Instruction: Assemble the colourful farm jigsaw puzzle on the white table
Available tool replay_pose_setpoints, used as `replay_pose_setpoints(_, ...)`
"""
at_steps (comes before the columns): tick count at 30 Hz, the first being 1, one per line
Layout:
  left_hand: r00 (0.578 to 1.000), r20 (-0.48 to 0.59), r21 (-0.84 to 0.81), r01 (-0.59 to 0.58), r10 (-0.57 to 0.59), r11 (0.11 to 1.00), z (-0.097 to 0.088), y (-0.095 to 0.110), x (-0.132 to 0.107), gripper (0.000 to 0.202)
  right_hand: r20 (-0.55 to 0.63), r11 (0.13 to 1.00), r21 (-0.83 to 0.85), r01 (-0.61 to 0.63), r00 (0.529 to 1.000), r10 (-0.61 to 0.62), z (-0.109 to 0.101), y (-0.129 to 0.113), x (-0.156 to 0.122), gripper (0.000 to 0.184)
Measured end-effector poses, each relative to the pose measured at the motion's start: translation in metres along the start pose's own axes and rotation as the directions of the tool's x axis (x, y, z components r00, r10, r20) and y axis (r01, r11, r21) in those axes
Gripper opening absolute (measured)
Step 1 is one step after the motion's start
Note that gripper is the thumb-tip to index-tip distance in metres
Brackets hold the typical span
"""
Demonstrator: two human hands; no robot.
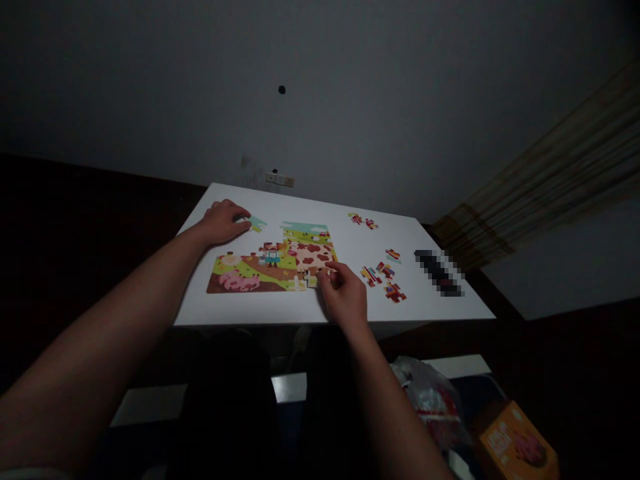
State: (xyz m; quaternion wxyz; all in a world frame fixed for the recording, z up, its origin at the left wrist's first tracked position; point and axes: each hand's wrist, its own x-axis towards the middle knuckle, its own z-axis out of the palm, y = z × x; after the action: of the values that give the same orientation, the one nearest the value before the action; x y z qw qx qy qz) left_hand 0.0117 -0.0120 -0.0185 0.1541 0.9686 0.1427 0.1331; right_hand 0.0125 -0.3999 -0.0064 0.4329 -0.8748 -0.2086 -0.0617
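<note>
- Pinching at the lower edge, the right hand brings its fingertips together on or beside a small pale jigsaw piece; whether it is clamped is too small to tell. A light hold at the piece's edges suits this work.
- Resting at 10 o'clock from the puzzle, the left hand lies with its fingers together, unclamped, touching a pale blue-green jigsaw piece.
- Between the 2 hands lies the farm-scene jigsaw puzzle, flat on the white table.
- At 3 o'clock, 4 loose pieces lie near the puzzle; 2 more pieces lie at 1 o'clock.
- Beyond them, at 3 o'clock, lies a blurred black object.
</note>
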Motion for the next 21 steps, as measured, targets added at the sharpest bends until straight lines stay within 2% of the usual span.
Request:
replay_pose_setpoints(6, 1.0, 0.0, 0.0, -0.012, 0.012, 1.0, 0.002, -0.003, 0.001, 0.061, 0.026, 0.981, -0.179, 0.072, 0.997, -0.068, 0.003, 0.0, 0.0, 0.039)
replay_pose_setpoints(9, 1.0, -0.002, 0.001, -0.019, 0.019, 1.0, 0.003, -0.005, 0.002, 0.06, 0.034, 0.974, -0.207, 0.091, 0.996, -0.086, 0.003, 0.001, -0.001, 0.039)
replay_pose_setpoints(14, 1.0, -0.004, -0.014, -0.012, 0.012, 1.0, 0.002, -0.003, 0.001, 0.058, 0.081, 0.939, -0.267, 0.216, 0.976, -0.201, 0.003, 0.006, -0.003, 0.035)
replay_pose_setpoints(21, 1.0, 0.002, -0.017, 0.0, 0.0, 1.0, 0.0, -0.002, 0.002, 0.057, 0.09, 0.926, -0.263, 0.272, 0.962, -0.257, 0.007, 0.008, -0.009, 0.028)
